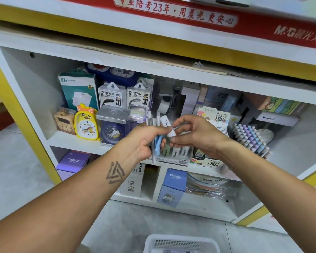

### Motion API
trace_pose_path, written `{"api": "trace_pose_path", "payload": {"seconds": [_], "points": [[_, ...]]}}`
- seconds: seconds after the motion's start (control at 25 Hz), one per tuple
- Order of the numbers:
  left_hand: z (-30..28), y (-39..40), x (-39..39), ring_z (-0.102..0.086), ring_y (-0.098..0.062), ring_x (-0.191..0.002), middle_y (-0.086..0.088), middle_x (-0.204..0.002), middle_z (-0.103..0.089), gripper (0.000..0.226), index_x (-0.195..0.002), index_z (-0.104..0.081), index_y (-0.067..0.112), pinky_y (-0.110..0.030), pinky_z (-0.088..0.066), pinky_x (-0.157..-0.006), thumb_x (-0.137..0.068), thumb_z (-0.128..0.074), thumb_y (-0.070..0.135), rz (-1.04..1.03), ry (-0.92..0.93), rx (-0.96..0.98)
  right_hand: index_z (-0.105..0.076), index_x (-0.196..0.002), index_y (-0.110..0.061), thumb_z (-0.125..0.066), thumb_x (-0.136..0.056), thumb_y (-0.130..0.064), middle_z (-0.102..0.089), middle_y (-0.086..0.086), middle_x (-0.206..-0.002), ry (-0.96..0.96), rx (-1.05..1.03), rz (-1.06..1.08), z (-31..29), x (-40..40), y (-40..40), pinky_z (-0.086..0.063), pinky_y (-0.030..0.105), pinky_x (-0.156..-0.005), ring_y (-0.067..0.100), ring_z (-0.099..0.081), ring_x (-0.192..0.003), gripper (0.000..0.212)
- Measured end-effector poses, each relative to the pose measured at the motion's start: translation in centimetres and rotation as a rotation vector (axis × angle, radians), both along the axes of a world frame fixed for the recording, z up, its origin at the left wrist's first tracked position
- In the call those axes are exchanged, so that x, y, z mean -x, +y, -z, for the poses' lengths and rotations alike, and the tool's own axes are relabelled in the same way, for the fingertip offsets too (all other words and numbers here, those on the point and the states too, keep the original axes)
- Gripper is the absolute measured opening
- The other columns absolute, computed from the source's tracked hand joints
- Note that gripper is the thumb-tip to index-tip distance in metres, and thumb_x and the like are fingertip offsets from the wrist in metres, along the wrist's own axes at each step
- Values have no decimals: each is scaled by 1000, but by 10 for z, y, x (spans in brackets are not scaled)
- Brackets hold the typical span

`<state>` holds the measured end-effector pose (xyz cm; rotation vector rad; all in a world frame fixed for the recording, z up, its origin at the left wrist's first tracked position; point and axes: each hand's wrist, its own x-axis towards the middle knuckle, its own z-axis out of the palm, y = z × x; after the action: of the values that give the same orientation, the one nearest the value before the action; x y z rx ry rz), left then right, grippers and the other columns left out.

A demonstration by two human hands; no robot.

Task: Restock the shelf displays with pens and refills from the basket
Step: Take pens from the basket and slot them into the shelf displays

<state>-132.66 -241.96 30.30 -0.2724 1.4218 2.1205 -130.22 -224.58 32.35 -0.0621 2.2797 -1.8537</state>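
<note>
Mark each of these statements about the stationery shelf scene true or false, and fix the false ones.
1. The left hand grips a bunch of pens and refill packs. True.
2. The right hand hangs idle, away from the bunch. False: its fingertips pinch a small white piece at the bunch.
3. The yellow duck-shaped alarm clock stands on the upper shelf, left of the hands. True.
4. The white plastic mesh basket sits on the upper shelf. False: it is at the bottom edge of the view, below the hands.
5. Two boxes printed POWER BANK stand side by side behind the clocks. True.
</note>
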Motion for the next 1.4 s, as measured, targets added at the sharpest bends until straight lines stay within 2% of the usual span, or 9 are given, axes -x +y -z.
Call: {"api": "trace_pose_path", "payload": {"seconds": [0.16,0.24,0.32,0.44,0.64,1.04,1.12,1.28,1.4], "points": [[0,-4,2,-52,-11,-46,-11,-77,-67,13,-95,-68,0,-20,-47,-43,-85,-72,5,29,-30,-23,-77,-94,-11,-67,-88,4,-76,5,-77,163,-197,218,-9,8,12,-56,20,-62,14,-67,-67,20],[2,-6,4,-51,-11,-47,-11,-74,-67,7,-90,-67,0,-20,-47,-44,-87,-68,6,60,-71,-34,-79,-95,-18,-62,-93,-4,-72,-10,-72,305,-488,265,-19,13,30,-43,13,-49,3,-55,-53,22],[3,-8,5,-50,-12,-50,-11,-72,-64,8,-83,-64,3,-20,-46,-44,-89,-66,7,84,-110,-54,-76,-103,-20,-60,-96,-11,-69,-10,-86,468,-851,173,-23,18,43,-42,13,-59,3,-59,-64,20],[3,-8,6,-49,-14,-54,-14,-73,-64,12,-77,-60,4,-21,-46,-47,-89,-63,4,102,-124,-76,-70,-104,-16,-64,-93,-12,-69,-1,-94,623,-1179,-22,-13,26,46,-51,32,-79,19,-64,-87,13],[4,-8,5,-52,-17,-53,-21,-83,-66,4,-86,-57,3,-25,-48,-53,-88,-56,-1,138,-119,-113,-66,-88,-15,-67,-90,-8,-68,1,-89,553,-1289,-182,16,36,41,-53,38,-77,20,-64,-86,7],[-1,-13,-1,-56,-15,-54,-26,-91,-71,9,-101,-53,1,-21,-49,-54,-92,-51,0,261,-40,-175,-74,-103,-14,-62,-92,-12,-71,7,-106,407,-1374,-244,25,43,33,-56,38,-84,26,-65,-93,17],[-2,-14,-2,-56,-15,-56,-26,-93,-71,11,-103,-56,-2,-21,-50,-55,-93,-52,1,278,-29,-170,-75,-108,-17,-59,-94,-14,-72,4,-111,396,-1288,-146,18,42,25,-56,37,-87,22,-66,-96,21],[-2,-16,-3,-56,-15,-58,-29,-102,-70,17,-107,-60,-4,-22,-51,-55,-93,-54,1,298,-10,-140,-70,-116,-18,-65,-94,-11,-77,2,-95,163,-256,58,-13,32,9,-53,24,-64,13,-68,-71,24],[-2,-15,-4,-57,-15,-57,-29,-101,-70,15,-104,-61,-4,-23,-52,-54,-91,-56,1,328,-9,-126,-75,-103,-10,-75,-87,-15,-76,4,-82,212,-239,-43,-24,24,0,-53,23,-61,16,-66,-66,17]]}}
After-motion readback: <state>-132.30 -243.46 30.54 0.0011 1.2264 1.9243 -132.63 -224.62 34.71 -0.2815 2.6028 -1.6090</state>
